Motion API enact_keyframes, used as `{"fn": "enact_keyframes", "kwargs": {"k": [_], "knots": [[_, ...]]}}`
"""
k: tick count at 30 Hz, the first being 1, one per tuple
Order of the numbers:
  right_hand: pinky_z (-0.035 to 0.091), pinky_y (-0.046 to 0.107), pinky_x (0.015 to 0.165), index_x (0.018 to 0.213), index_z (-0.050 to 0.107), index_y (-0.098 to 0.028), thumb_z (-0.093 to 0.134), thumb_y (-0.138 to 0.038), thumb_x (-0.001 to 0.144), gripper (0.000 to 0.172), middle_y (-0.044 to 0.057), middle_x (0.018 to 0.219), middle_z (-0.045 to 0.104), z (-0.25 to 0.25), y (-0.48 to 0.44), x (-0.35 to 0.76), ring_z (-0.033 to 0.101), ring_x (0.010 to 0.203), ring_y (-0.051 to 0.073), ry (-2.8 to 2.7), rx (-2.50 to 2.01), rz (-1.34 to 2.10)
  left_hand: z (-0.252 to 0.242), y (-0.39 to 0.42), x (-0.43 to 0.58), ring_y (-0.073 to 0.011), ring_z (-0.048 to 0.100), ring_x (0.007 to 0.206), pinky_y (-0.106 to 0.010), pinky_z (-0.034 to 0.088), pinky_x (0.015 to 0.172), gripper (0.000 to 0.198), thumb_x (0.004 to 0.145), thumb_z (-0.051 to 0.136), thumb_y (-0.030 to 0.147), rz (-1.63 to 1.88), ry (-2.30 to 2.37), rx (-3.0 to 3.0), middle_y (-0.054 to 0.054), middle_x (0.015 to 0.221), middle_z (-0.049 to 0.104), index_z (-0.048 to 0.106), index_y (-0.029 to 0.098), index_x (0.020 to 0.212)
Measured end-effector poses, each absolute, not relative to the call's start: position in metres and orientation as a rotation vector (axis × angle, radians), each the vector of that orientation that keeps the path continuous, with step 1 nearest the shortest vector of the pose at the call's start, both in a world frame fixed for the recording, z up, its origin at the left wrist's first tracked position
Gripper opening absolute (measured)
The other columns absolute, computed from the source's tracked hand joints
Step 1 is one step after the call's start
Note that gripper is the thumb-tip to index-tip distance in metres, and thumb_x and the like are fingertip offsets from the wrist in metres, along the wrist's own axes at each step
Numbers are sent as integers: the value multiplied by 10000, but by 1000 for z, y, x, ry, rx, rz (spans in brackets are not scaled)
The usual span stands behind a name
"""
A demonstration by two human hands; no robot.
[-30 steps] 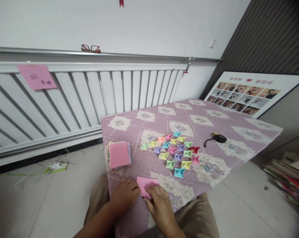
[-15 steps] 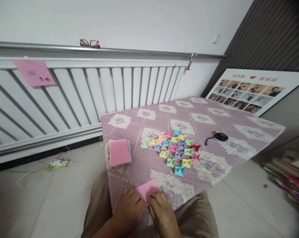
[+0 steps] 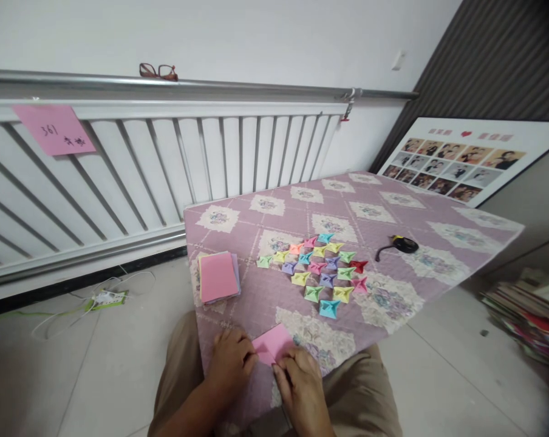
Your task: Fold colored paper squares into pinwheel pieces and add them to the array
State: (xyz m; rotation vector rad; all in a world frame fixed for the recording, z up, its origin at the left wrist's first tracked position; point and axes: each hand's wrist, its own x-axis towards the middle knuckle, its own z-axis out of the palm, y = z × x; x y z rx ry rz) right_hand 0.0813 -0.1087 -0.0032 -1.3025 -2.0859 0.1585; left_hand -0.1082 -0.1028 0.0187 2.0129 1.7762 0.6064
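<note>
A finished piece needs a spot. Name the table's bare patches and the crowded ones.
Bare: the far half of the table, beyond the folded pieces; the strip between them and the paper stack; the right corner past the black object. Crowded: the folded pieces themselves, and the near edge, where left hand and right hand hold the pink sheet.

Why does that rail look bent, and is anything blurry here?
Head view: a wide lens bows the metal rail and stretches the table; light is soft and even, without glare; the paper stars and pink paper look sharp, the book stack at the right edge smears.
</note>
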Motion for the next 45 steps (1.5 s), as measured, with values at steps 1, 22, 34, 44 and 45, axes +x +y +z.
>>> {"fn": "enact_keyframes", "kwargs": {"k": [1,22,34,44,45], "knots": [[418,356,746,791,586,-235,520,-213,891,122,38,869,602,-3,-108,81,563,831,218,-2085,-1329,149,20,-102,-108,-209,531,925,-383,327,845,100,822,595,185,594,1785,2001,-15,907,620,659,221,754],[332,330,686,647,546,-220,578,-232,843,199,35,736,542,-3,-100,74,506,740,216,-2104,-1570,21,26,-95,-102,-220,519,939,-384,292,855,141,864,554,272,405,1874,1999,-19,916,609,626,207,762],[342,326,688,687,507,-225,549,-209,854,173,31,742,554,1,-100,74,510,745,216,-2083,-1534,55,24,-95,-106,-226,525,905,-383,320,829,139,891,528,239,395,1932,2112,-26,898,610,625,200,799],[368,345,712,760,571,-224,570,-136,831,113,28,786,583,-1,-104,77,535,785,226,-2096,-1482,66,11,-111,-103,-217,511,938,-389,317,853,235,953,492,265,216,1465,2716,-33,1085,603,547,260,1181],[374,349,723,774,587,-227,577,-129,827,112,28,802,596,1,-105,76,540,792,225,-2109,-1453,57,9,-112,-104,-222,509,956,-395,317,862,259,954,486,268,215,1473,2714,-36,1118,597,536,268,1209]]}}
